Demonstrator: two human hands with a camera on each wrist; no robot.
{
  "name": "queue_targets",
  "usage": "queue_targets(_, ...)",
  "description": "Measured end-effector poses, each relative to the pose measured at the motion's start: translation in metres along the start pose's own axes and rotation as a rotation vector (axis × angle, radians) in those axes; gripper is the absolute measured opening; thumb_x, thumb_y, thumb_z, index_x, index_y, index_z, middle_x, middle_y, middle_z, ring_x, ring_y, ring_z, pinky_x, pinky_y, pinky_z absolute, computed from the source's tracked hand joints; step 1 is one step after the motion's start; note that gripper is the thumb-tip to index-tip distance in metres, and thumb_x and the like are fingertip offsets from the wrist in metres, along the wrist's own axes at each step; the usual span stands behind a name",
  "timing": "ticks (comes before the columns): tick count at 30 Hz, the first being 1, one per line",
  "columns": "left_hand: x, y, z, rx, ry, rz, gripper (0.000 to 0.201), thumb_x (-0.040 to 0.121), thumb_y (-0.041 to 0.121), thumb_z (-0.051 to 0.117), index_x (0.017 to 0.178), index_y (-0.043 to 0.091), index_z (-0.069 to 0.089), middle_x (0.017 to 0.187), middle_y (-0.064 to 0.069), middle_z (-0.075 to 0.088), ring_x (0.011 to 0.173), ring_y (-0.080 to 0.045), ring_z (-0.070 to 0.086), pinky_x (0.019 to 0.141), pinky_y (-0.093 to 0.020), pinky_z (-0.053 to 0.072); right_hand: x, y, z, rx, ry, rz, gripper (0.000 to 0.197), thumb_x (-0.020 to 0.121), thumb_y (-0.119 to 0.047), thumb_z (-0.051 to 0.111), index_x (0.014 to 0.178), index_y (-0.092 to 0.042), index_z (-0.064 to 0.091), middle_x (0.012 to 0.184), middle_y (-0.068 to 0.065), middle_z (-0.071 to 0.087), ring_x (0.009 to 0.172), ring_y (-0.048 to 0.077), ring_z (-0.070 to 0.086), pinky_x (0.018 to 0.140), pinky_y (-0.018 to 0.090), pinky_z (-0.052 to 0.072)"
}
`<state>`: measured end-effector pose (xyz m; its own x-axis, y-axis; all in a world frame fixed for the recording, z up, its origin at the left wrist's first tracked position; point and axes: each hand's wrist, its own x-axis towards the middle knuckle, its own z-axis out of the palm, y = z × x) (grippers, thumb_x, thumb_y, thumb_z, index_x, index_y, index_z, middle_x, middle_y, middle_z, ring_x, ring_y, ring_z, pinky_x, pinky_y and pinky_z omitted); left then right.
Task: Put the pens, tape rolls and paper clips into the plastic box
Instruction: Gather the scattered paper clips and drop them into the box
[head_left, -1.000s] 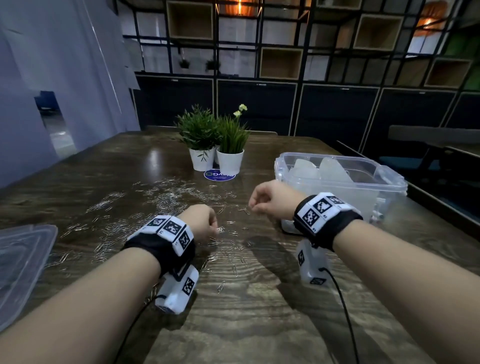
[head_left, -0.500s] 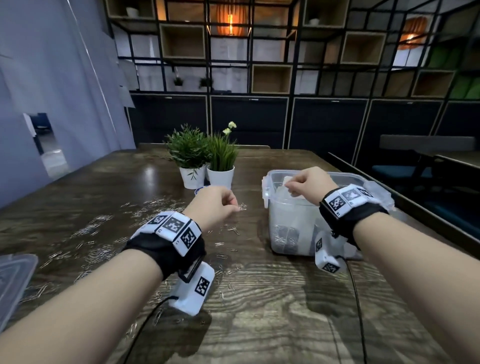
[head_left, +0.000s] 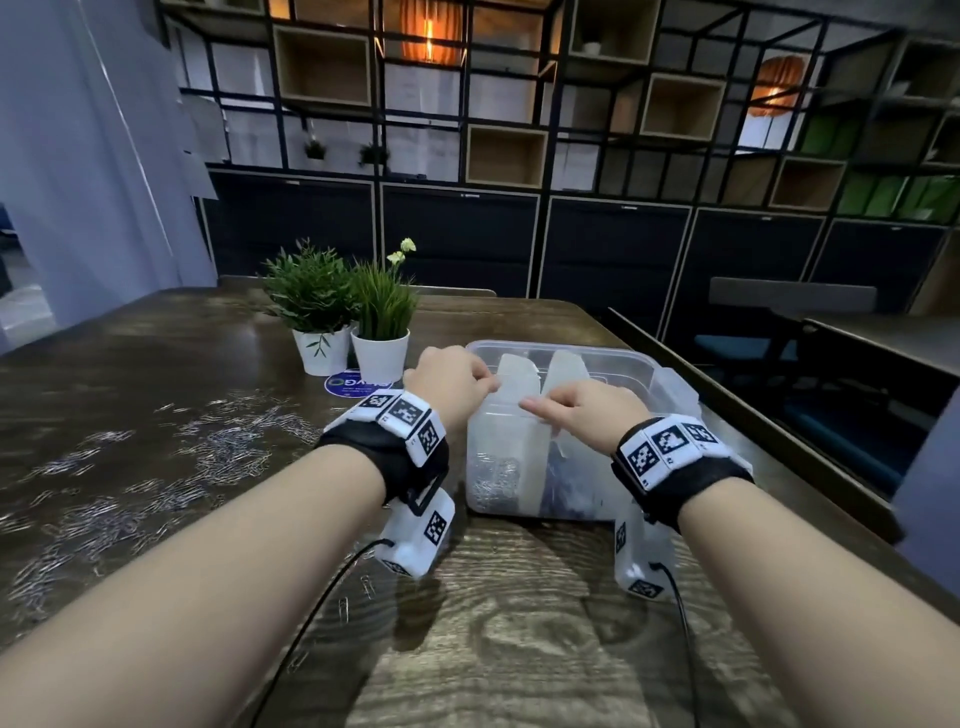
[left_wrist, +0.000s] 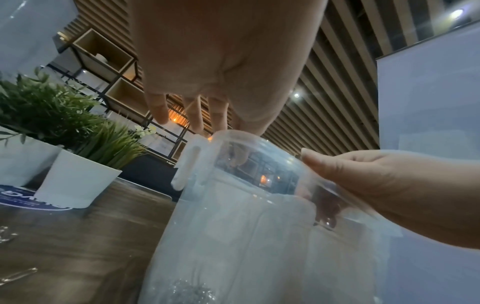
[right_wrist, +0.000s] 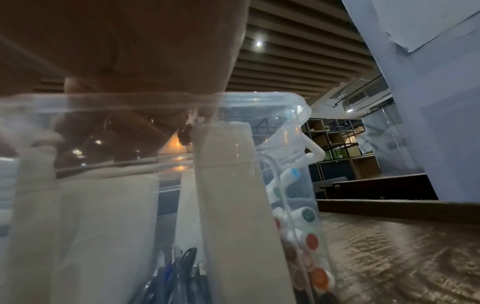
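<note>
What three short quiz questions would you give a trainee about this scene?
1. True or false: the box has its lid on.
2. Where do most loose clips lie on the table? A: left of the box. B: right of the box. C: behind the box.
3. Fill in: ___ potted plants stand behind the clips.

Key: 1 false; 2 A; 3 two.
</note>
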<state>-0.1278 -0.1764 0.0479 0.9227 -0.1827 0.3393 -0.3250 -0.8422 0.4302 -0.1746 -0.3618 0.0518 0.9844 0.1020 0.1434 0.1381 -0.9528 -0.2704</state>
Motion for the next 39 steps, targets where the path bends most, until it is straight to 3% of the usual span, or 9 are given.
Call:
queue_targets(2, -0.002, -0.005, 0.0, -0.013, -0.002, 0.017, 0.027, 0.093, 0.046, 0.051, 0.1, 0.031, 0.071, 0.119, 0.0, 0.056, 0.121, -0.024, 0.041, 0.1, -0.047, 0.039, 0.0, 0.001, 0.0, 0.005, 0.006, -0.015, 0.05, 0.089, -0.072, 0.035, 0.07, -0.032, 0.056, 0.082, -0.013, 0.068, 0.075, 0.005, 0.058, 0.095, 0.04, 0.043)
queue_targets(9, -0.028, -0.042, -0.032, -0.052, -0.073, -0.046, 0.039, 0.094, 0.05, 0.046, 0.123, 0.027, 0.058, 0.129, -0.006, 0.05, 0.128, -0.025, 0.038, 0.106, -0.038, 0.033, 0.0, 0.002, 0.004, 0.062, 0.08, -0.01, 0.048, 0.085, -0.072, 0.043, 0.072, -0.029, 0.061, 0.073, -0.011, 0.065, 0.073, 0.008, 0.059, 0.079, 0.031, 0.046)
queue_targets(12, -0.05, -0.082, -0.054, 0.03, -0.118, -0.203, 0.044, 0.088, 0.052, 0.055, 0.12, 0.022, 0.061, 0.123, -0.007, 0.059, 0.118, -0.025, 0.052, 0.1, -0.036, 0.042, -0.002, -0.005, 0.002, 0.204, 0.123, 0.004, 0.037, 0.082, -0.062, 0.061, 0.068, -0.028, 0.059, 0.066, -0.013, 0.058, 0.07, 0.009, 0.055, 0.077, 0.031, 0.044)
queue_targets(15, -0.082, -0.13, -0.068, 0.127, -0.234, -0.39, 0.053, 0.08, 0.052, 0.066, 0.121, 0.019, 0.058, 0.126, -0.007, 0.059, 0.114, -0.022, 0.055, 0.097, -0.03, 0.044, -0.003, -0.02, -0.001, 0.224, 0.188, 0.01, 0.023, 0.077, -0.053, 0.072, 0.074, -0.033, 0.062, 0.082, -0.014, 0.063, 0.086, 0.01, 0.058, 0.087, 0.039, 0.044)
queue_targets(19, -0.126, -0.181, -0.075, 0.243, -0.347, -0.605, 0.073, 0.072, 0.051, 0.076, 0.13, 0.014, 0.05, 0.129, -0.006, 0.056, 0.116, -0.02, 0.054, 0.091, -0.026, 0.043, -0.011, -0.063, 0.004, 0.247, 0.338, -0.186, 0.019, 0.076, -0.047, 0.076, 0.084, -0.033, 0.066, 0.092, -0.011, 0.06, 0.093, 0.011, 0.054, 0.08, 0.031, 0.039)
queue_targets(23, -0.146, -0.214, -0.072, 0.183, -0.447, -0.683, 0.113, 0.05, 0.056, 0.085, 0.143, 0.016, 0.036, 0.139, -0.005, 0.05, 0.124, -0.022, 0.05, 0.104, -0.035, 0.042, -0.02, -0.111, 0.028, 0.355, 0.078, -0.302, 0.034, 0.076, -0.039, 0.079, 0.103, -0.024, 0.064, 0.096, -0.011, 0.057, 0.08, -0.002, 0.051, 0.07, 0.019, 0.042)
queue_targets(29, -0.146, -0.227, -0.067, 0.183, -0.428, -0.587, 0.08, 0.066, 0.033, 0.086, 0.136, 0.018, 0.05, 0.136, 0.0, 0.053, 0.123, -0.017, 0.051, 0.089, -0.019, 0.038, -0.013, -0.142, 0.092, 0.127, -0.519, -0.16, 0.096, 0.066, -0.051, 0.083, 0.146, -0.028, 0.036, 0.15, -0.005, 0.039, 0.136, 0.017, 0.039, 0.113, 0.036, 0.034)
queue_targets(36, -0.136, -0.239, -0.054, 0.067, -0.361, -0.606, 0.063, 0.055, 0.046, 0.089, 0.11, 0.027, 0.064, 0.126, 0.0, 0.053, 0.11, -0.018, 0.055, 0.094, -0.029, 0.046, -0.004, -0.178, 0.13, -0.001, -0.625, -0.182, 0.096, 0.068, -0.053, 0.082, 0.148, -0.029, 0.035, 0.149, -0.004, 0.041, 0.135, 0.019, 0.041, 0.102, 0.025, 0.034)
queue_targets(39, -0.126, -0.246, -0.05, 0.047, -0.367, -0.619, 0.052, 0.053, 0.046, 0.09, 0.095, 0.027, 0.064, 0.109, 0.005, 0.063, 0.102, -0.015, 0.058, 0.093, -0.029, 0.048, -0.003, -0.197, 0.135, -0.156, -0.545, -0.225, 0.088, 0.066, -0.054, 0.082, 0.143, -0.031, 0.044, 0.138, 0.0, 0.049, 0.125, 0.024, 0.05, 0.099, 0.032, 0.043)
